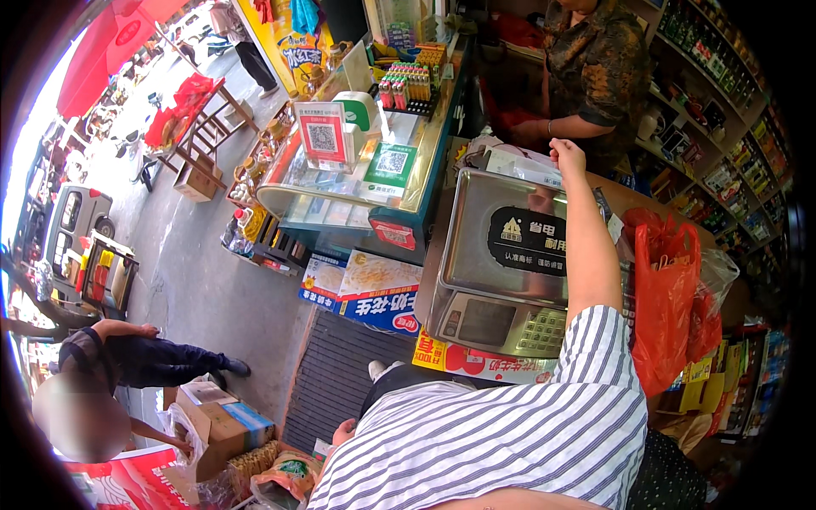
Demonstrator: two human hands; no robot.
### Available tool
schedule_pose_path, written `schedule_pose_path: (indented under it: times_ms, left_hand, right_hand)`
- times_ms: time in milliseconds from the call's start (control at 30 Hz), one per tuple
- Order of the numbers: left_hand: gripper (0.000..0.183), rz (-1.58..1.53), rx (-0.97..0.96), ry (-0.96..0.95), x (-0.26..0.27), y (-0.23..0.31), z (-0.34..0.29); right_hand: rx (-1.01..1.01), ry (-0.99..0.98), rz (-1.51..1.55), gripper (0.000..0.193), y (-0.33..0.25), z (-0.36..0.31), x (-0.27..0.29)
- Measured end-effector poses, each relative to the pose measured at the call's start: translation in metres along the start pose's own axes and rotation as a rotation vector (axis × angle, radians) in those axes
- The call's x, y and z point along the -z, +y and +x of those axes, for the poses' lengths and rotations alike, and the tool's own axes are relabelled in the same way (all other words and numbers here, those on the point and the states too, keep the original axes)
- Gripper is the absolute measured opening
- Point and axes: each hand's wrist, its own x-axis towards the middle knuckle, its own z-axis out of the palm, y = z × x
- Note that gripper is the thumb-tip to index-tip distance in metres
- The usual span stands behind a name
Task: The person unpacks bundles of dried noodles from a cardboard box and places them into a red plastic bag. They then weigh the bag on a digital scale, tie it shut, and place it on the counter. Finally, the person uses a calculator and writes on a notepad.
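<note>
One hand, the right hand [567, 155], reaches over the scale [501, 263], fingers closed on something small I can't make out; nothing lies on the pan yet. Left hand [343, 432] hangs low, fingers hidden, state unclear.

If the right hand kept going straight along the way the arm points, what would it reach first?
Probably the forearm of the person behind the counter, just beyond the right hand, which is closed above the far edge of the steel scale. Depth is unclear.
</note>
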Motion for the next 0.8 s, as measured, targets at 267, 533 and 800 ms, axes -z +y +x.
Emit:
schedule_pose_path:
  times_ms: [267,533,800]
  left_hand:
    - [0.048,-0.025,0.022,0.033,-0.001,0.005,-0.001]
    - [0.044,-0.36,-0.271,0.079,0.048,0.189,-0.041]
    - [0.034,-0.189,-0.986,0.145,0.08,0.395,-0.103]
  right_hand:
    - [0.095,0.136,-0.104,0.029,0.015,0.014,0.002]
    - [0.209,0.275,-0.079,0.06,0.003,0.044,0.023]
    - [-0.086,0.021,0.605,0.03,-0.056,0.012,-0.001]
